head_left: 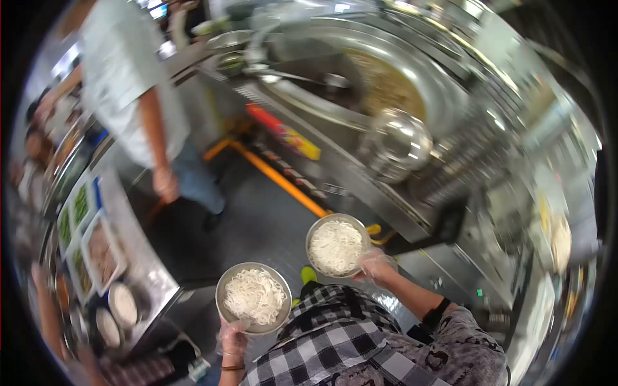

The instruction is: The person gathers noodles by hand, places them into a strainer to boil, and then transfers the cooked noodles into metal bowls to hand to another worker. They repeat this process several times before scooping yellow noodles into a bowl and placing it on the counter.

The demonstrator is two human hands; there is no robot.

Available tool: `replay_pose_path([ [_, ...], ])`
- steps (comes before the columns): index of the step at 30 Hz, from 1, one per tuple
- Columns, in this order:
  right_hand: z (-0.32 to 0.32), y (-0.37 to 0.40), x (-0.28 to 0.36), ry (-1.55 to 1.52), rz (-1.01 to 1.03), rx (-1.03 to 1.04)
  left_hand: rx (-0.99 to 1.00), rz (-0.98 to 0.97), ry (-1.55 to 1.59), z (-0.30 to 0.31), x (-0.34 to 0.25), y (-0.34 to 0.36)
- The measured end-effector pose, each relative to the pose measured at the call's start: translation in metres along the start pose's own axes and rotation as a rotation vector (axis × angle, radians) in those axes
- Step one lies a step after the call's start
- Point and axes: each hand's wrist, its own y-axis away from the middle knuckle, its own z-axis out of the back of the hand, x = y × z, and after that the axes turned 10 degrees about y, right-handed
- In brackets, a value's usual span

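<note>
My left hand, in a clear plastic glove, grips the near edge of a round metal bowl holding white noodles. Farther right, my right hand, gloved the same way, holds the lower right rim of a second metal bowl, also with white noodles in it. Both bowls are level in front of my checked apron, apart from each other. The fingers under the bowls are partly hidden.
A large steel wok with brownish liquid stands ahead, a ladle across it. A co-worker in white stands at the left. Trays of greens and meat line the left counter. Dark floor lies between.
</note>
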Motion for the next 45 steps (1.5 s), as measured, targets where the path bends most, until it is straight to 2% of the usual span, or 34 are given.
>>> replay_pose_path([
  [1,-0.037,0.060,-0.004,0.276,0.210,-0.088,0.109,0.073,0.017,0.044,-0.047,-0.009],
  [2,-0.026,0.095,-0.024,0.540,0.376,-0.121,0.217,0.098,-0.037,0.049,-0.049,-0.015],
  [4,-0.043,0.145,-0.048,0.795,0.504,-0.206,0.449,0.152,-0.135,0.039,-0.064,-0.027],
  [6,-0.080,0.190,-0.037,-0.201,0.040,-0.561,0.576,0.269,-0.188,0.035,-0.075,-0.051],
  [7,-0.093,0.203,-0.026,-0.216,0.017,-0.588,0.651,0.334,-0.227,0.028,-0.083,-0.063],
  [10,-0.137,0.219,-0.031,-0.356,0.004,-0.943,0.730,0.576,-0.208,0.022,-0.073,-0.108],
  [11,-0.150,0.223,-0.035,-0.365,0.010,-0.974,0.773,0.657,-0.194,0.018,-0.064,-0.119],
  [14,-0.202,0.233,-0.037,-0.363,0.008,-1.094,0.851,0.728,-0.215,0.005,-0.047,-0.140],
  [15,-0.204,0.214,-0.059,-0.367,-0.002,-1.093,0.879,0.725,-0.227,0.008,-0.008,-0.164],
  [18,-0.236,0.199,-0.077,-0.429,0.072,-1.145,0.874,0.689,-0.307,-0.013,0.023,-0.193],
  [21,-0.276,0.175,-0.109,-0.381,0.105,-1.196,0.860,0.671,-0.360,-0.007,0.063,-0.217],
  [22,-0.197,0.152,-0.128,-0.376,0.127,-1.177,0.853,0.678,-0.390,-0.060,0.143,-0.221],
  [24,-0.175,0.121,-0.136,-0.396,0.113,-1.139,0.855,0.716,-0.372,-0.070,0.202,-0.245],
  [27,-0.162,0.088,-0.137,-0.317,0.059,-1.073,0.888,0.768,-0.384,-0.068,0.230,-0.264],
  [28,-0.157,0.076,-0.136,-0.345,0.084,-1.029,1.240,0.381,-0.475,-0.065,0.234,-0.274],
  [29,-0.119,0.093,-0.115,-0.384,0.080,-0.992,1.409,0.180,-0.554,-0.090,0.222,-0.256],
  [30,-0.115,0.090,-0.112,-0.389,0.107,-0.915,1.547,-0.046,-0.608,-0.103,0.230,-0.254],
  [32,-0.108,0.081,-0.115,-0.322,0.175,-0.816,0.818,0.506,-0.805,-0.127,0.175,-0.218],
  [33,-0.110,0.077,-0.109,-0.322,0.170,-0.810,0.811,0.508,-0.806,-0.127,0.155,-0.205],
  [35,-0.120,0.063,-0.097,-0.438,0.227,-0.762,1.057,0.624,-0.315,-0.107,0.128,-0.189],
  [36,-0.115,0.060,-0.094,-0.435,0.218,-0.752,1.166,0.738,-0.203,-0.108,0.126,-0.182],
  [38,-0.114,0.036,-0.088,0.064,0.183,-0.653,1.156,0.695,-0.125,-0.105,0.127,-0.185],
  [39,-0.110,0.032,-0.083,0.068,0.181,-0.643,1.159,0.651,-0.050,-0.105,0.124,-0.188],
  [41,-0.109,0.041,-0.035,0.712,0.184,-1.036,1.126,0.640,-0.024,-0.105,0.118,-0.206],
  [42,-0.106,0.035,-0.021,0.720,0.182,-1.028,1.096,0.638,-0.002,-0.104,0.116,-0.214],
  [44,-0.101,0.021,0.006,1.436,0.770,-0.982,1.063,0.638,0.025,-0.104,0.115,-0.220],
  [45,-0.107,0.009,0.020,1.441,0.773,-0.978,1.100,0.614,-0.010,-0.105,0.113,-0.223],
])
